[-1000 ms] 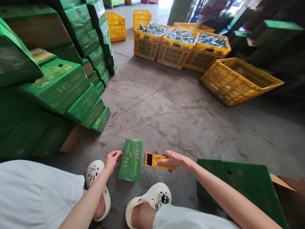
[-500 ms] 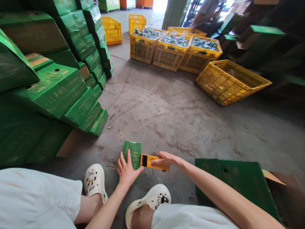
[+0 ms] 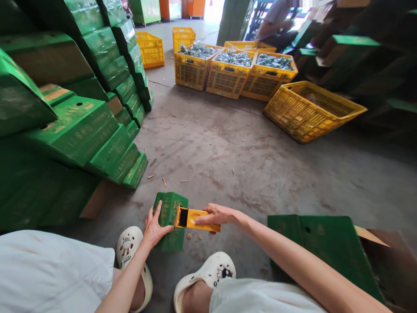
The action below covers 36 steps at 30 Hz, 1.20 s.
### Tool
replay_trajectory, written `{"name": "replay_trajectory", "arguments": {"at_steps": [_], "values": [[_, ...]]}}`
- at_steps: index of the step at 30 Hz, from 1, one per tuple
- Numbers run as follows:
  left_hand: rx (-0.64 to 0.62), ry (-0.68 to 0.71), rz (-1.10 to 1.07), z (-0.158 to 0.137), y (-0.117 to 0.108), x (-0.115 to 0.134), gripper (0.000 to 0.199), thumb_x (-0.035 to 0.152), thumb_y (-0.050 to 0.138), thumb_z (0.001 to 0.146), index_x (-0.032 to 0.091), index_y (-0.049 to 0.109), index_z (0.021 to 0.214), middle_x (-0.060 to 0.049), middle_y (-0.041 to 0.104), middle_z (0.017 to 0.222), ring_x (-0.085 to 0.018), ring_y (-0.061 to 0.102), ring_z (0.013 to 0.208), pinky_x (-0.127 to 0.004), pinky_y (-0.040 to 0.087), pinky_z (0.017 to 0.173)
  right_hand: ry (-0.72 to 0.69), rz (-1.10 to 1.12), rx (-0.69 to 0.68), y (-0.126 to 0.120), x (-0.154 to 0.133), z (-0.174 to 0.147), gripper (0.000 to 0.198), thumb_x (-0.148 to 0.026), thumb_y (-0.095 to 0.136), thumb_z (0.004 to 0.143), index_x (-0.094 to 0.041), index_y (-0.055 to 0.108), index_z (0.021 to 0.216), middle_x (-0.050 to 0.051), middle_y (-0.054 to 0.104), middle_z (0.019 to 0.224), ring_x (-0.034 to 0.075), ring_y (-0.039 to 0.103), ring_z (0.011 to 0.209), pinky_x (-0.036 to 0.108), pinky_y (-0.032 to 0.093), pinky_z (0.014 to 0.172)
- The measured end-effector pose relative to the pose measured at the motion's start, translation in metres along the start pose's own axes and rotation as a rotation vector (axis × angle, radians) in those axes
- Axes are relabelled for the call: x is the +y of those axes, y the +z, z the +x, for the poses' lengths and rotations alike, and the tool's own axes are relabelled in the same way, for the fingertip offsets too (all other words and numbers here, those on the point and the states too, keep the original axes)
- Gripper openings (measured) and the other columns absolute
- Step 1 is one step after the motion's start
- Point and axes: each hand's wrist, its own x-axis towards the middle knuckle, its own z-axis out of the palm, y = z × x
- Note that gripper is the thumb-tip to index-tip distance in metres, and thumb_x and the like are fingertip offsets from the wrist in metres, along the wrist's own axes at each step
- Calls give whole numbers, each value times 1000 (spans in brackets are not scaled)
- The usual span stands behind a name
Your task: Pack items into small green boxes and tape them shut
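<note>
My left hand (image 3: 155, 227) steadies a small green cardboard box (image 3: 174, 241) on the floor between my feet, fingers spread over its left side and thumb across its front. Gold lettering runs along the box. In my right hand (image 3: 216, 214) is an orange stapler-like hand tool (image 3: 197, 219) with a dark window near its front. The tool's front end overlaps the right edge of the box; I cannot tell whether it bites on the cardboard. A few small brown bits (image 3: 194, 237) lie on the floor just below the tool.
Stacked green boxes (image 3: 78, 126) rise on the left. Another green carton (image 3: 325, 248) lies by my right arm. Ahead stand yellow crates (image 3: 228, 80) of silvery wrapped pieces, with a tilted yellow basket (image 3: 312, 113) to their right. A person (image 3: 273, 26) sits behind them.
My left hand has shifted the small box leftward and turned it slightly, showing more of its side. My right hand has followed left, bringing the orange tool over the box's right edge.
</note>
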Motion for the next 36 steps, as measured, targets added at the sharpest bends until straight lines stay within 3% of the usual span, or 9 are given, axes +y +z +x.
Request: {"name": "replay_trajectory", "arguments": {"at_steps": [5,10,15,20,26,28,31,36], "values": [[12,52,-76,6,-2,-11,114,38,84,66,35,26,164,-15,19,171,-40,33,154,-53,32,122,81,-40,58,-6,29,-30,70,-86,70,65,-18,69,84,2,71,70,17,66,61,22,47,53],[0,90,-111,10,-4,-18,114,37,85,65,35,28,164,-15,20,171,-39,28,157,-54,28,124,116,-10,64,-3,51,-31,72,-86,69,64,-18,69,87,3,73,74,17,67,62,22,47,54],[-31,97,-179,16,-8,-29,117,36,85,66,32,24,165,-17,19,171,-38,22,159,-55,25,125,117,-44,36,-3,44,-15,74,-86,70,63,-18,71,90,5,74,77,18,68,65,21,48,54],[-76,129,-241,20,-17,-39,118,37,83,68,35,17,166,-12,21,172,-36,18,160,-55,26,126,141,-62,35,5,31,12,71,-83,70,68,-17,72,95,5,75,78,19,71,70,21,49,57],[-204,60,-228,27,-29,-39,123,52,81,72,31,8,168,-15,12,175,-35,6,162,-54,21,127,170,-169,67,13,12,52,61,-76,67,78,-16,72,85,7,73,69,21,70,69,22,49,56],[-216,-21,-172,29,-27,-32,126,61,81,70,29,9,168,-20,14,174,-39,8,161,-58,19,126,183,-179,92,14,8,57,57,-72,70,77,-15,71,81,7,72,68,22,70,69,23,50,56],[-133,-109,-78,32,-21,-21,123,69,77,73,25,12,167,-27,20,170,-46,16,158,-63,20,123,191,-186,146,19,6,57,54,-69,73,75,-15,71,79,8,72,68,24,70,70,25,51,57],[-5,-105,-107,31,-16,-13,113,67,76,74,24,25,165,-23,47,156,-42,47,145,-57,35,118,188,-125,124,22,4,46,59,-73,68,76,-15,72,84,8,74,72,23,72,69,25,53,57]]}}
